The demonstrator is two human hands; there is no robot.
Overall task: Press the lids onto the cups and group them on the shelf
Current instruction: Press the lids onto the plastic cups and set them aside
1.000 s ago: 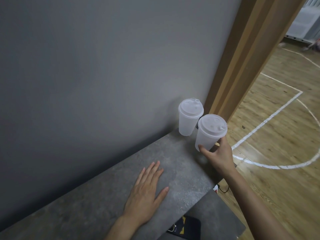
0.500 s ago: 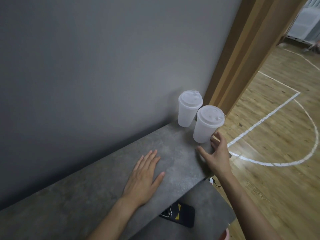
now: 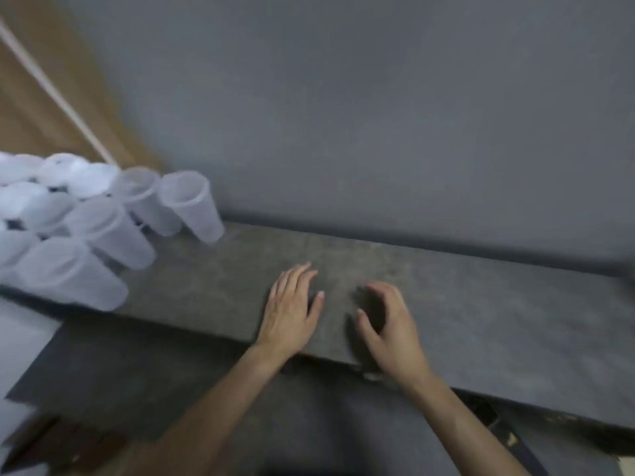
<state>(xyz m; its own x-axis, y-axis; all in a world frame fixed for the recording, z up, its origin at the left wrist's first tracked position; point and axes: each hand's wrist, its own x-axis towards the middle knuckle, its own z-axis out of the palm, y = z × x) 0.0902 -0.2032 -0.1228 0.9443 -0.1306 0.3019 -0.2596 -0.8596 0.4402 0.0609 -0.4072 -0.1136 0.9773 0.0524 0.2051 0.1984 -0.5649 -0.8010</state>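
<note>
My left hand (image 3: 292, 310) lies flat, palm down, with the fingers straight and close together and nothing under them. My right hand (image 3: 391, 324) is just beside it, apart from it by a narrow gap; its fingers are loosely curled and the thumb stands out, and it holds nothing. I cannot tell whether its fingertips touch the stone or hang just above it. Both hands are at the front edge of the grey stone shelf (image 3: 481, 304), with my bare forearms reaching in over a darker lower surface (image 3: 137, 372) in front of it. The cups (image 3: 110, 231) are grouped well apart from my hands, at the left end of the shelf: a tight cluster of translucent white plastic, blurred by motion. The two cups on the right side of the cluster, nearest the wall, show open rims (image 3: 185, 187). Those further left show pale white tops (image 3: 68, 173) that may be lids, but the blur keeps me from being sure. Behind the shelf rises a plain grey wall (image 3: 378, 115), and a wooden frame (image 3: 51, 108) stands past the cups in the far left corner.
</note>
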